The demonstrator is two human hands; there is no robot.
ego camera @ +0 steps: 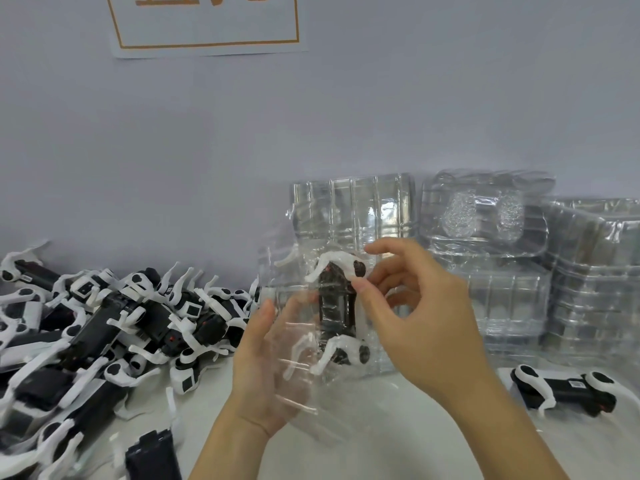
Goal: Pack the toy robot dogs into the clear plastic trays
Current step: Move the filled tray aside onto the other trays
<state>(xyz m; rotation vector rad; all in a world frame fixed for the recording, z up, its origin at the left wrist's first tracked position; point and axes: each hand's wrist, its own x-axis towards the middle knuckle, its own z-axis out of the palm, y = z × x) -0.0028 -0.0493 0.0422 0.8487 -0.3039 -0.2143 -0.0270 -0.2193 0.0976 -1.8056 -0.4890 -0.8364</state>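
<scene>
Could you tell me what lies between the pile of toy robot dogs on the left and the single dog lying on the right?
In the head view, both hands hold a clear tray with a dog inside.

Clear plastic tray (298, 344) held up off the table, upright, facing the person. One black-and-white toy robot dog (337, 313) sits inside it, body vertical, white legs bent at top and bottom. Big loose pile of same dogs (104, 327) on the table at left, tangled. Single dog (568, 389) lies on its side at right. Stacks of empty clear trays (519, 271) stand against the wall behind.
</scene>
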